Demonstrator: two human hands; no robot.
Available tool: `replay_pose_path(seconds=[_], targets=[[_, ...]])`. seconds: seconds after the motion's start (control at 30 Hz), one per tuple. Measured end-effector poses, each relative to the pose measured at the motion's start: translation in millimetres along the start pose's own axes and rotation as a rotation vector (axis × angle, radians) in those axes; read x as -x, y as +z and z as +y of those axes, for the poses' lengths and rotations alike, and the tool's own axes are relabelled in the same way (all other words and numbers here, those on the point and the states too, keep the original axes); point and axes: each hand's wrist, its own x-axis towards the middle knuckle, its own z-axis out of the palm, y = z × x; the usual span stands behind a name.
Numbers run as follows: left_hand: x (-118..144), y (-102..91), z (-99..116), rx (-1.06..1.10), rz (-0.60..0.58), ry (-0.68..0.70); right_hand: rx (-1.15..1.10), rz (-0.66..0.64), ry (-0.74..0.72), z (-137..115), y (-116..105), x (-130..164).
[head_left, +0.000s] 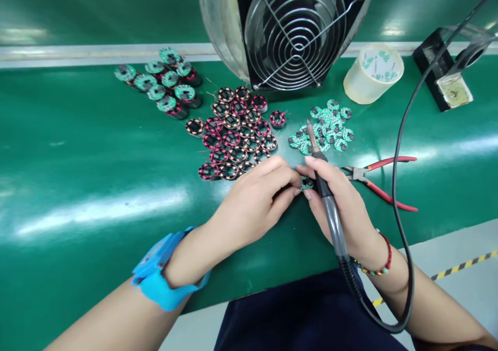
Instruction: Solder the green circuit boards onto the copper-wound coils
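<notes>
My left hand (254,198) and my right hand (342,200) meet near the front of the green table (78,159). Between their fingertips they pinch a small coil with a green round circuit board (306,183) on it. A soldering iron (324,185) lies across my right hand, its tip pointing away toward a heap of green round boards (329,125). Just beyond my left hand lies a cluster of several bare copper-wound coils (237,133).
Several finished coils with green boards on top (163,81) stand at the back left. A wire-guarded fan (295,29) stands at the back, a tape roll (373,73) and an iron stand (447,76) to its right. Red-handled pliers (381,177) lie right of my hand.
</notes>
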Motion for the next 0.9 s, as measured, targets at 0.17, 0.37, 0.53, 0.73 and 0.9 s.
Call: replay_pose_path(seconds=[0.17,0.37,0.53,0.73,0.9], targets=[[-2.5,1.8,6.2,0.106,0.005,-0.111,0.011,0.046,-0.133,-0.4,-5.0,5.0],[-3.3,0.2,7.5,0.156,0.010,-0.216,0.165,0.047,-0.259,2.7,-9.7,6.4],[-3.0,-1.0,7.7,0.139,0.011,-0.236,0.205,0.024,-0.211,4.8,-10.3,7.5],[-3.0,0.5,9.4,0.057,0.010,-0.234,0.110,0.115,-0.139,0.1,-13.3,4.3],[-3.7,0.6,9.9,0.025,0.011,-0.258,0.078,0.134,-0.153,-1.9,-14.2,2.4]])
